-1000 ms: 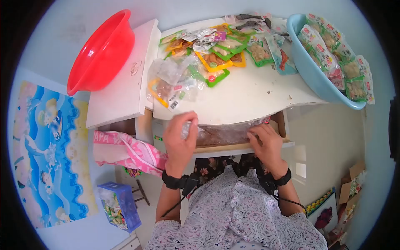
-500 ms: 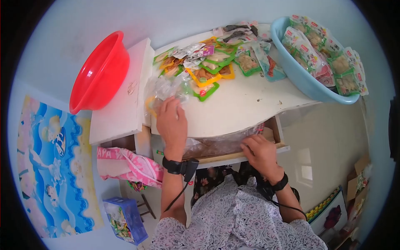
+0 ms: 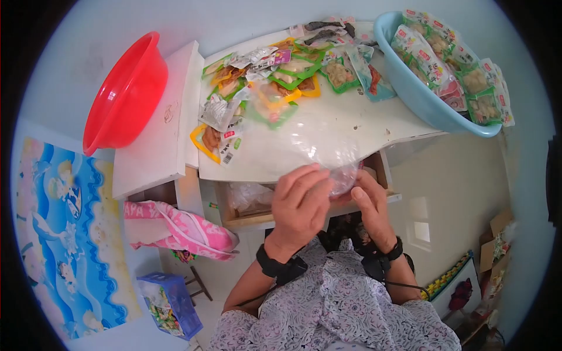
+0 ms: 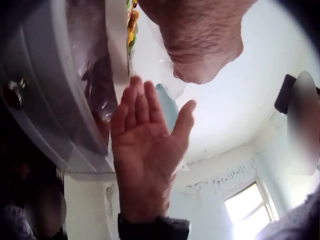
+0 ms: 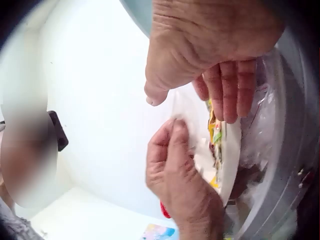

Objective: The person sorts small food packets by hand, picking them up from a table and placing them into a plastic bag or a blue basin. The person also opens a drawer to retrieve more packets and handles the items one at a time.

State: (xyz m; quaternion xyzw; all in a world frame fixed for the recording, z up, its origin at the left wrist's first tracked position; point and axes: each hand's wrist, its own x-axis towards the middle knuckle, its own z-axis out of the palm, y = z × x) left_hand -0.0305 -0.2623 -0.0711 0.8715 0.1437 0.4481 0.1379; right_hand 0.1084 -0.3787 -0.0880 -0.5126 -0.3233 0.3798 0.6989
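In the head view a clear plastic bag (image 3: 328, 149) stretches over the front of the white desk. My left hand (image 3: 298, 210) pinches its near edge between thumb and fingers, a grip the right wrist view also shows on my left hand (image 5: 187, 175). Beside the bag's right edge is my right hand (image 3: 374, 213). The left wrist view shows my right hand (image 4: 145, 145) palm up, fingers straight, gripping nothing. Flat food packets (image 3: 293, 64) with green and yellow borders lie piled at the desk's back left. A packet (image 3: 212, 140) with an orange border lies nearer.
A blue basin (image 3: 410, 96) full of packets sits at the desk's right end, a red basin (image 3: 126, 96) at the left. Below the desktop an open drawer (image 3: 252, 221) holds clear plastic. A pink towel (image 3: 175, 228) hangs at left, above a blue crate (image 3: 170, 304).
My left hand reached to the clear plastic by the packets, then came back right and nearer with the bag. The orange-bordered packet is now uncovered. My right hand stays near the drawer's right side.
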